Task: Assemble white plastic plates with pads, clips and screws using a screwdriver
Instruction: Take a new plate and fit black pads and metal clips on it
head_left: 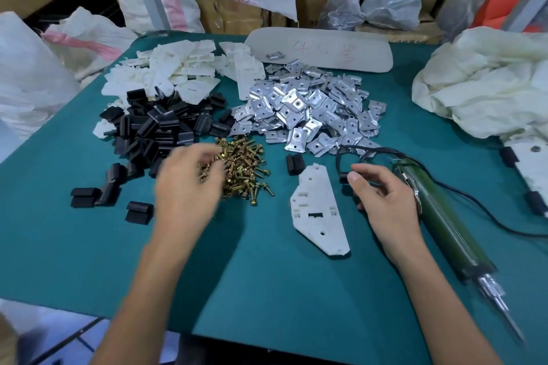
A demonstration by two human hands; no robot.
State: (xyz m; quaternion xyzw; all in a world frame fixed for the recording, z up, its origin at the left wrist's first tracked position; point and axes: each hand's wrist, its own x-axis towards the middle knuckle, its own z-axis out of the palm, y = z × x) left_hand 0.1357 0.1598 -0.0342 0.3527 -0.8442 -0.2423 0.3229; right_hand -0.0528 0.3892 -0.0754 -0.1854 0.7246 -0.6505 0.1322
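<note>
A single white plastic plate lies flat on the green table mat between my hands. My left hand is blurred with motion, and its fingertips reach into the pile of brass screws; the blur hides whether it pinches one. My right hand hovers just right of the plate with fingers loosely curled and holds nothing. The green electric screwdriver lies on the mat right beside that hand, bit pointing toward me. A heap of black pads, metal clips and more white plates lie behind.
One black pad sits just above the plate, and loose pads lie at the left. A grey board lies at the back. A white bag and a plate with pads sit at the right. The screwdriver cable trails right.
</note>
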